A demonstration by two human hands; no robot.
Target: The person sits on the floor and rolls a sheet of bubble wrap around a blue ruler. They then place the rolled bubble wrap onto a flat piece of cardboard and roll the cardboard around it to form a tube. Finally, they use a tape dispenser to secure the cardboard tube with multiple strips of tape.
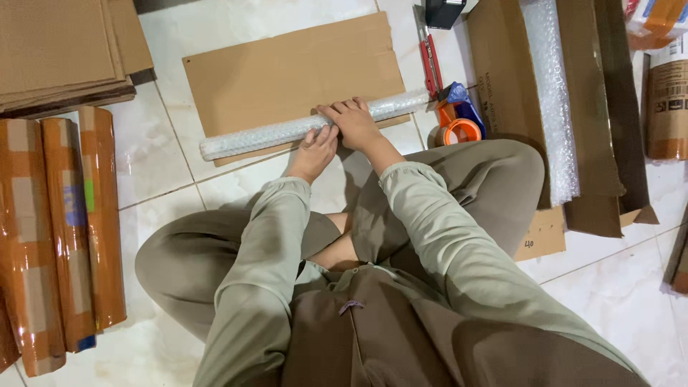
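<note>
On the white tiled floor (172, 150) before the seated person, a flat cardboard sheet (287, 72) lies under a long, thin roll wrapped in bubble wrap (258, 136), its near edge just past the sheet's front border, and both hands meet at the roll's middle: the right hand (356, 123) pressed down over it, the left hand (315, 152) closed against its near side. Judging by that central hold, the loose wrap could spring open at the unheld ends. Orange tape dispenser (459, 122) sits just right.
</note>
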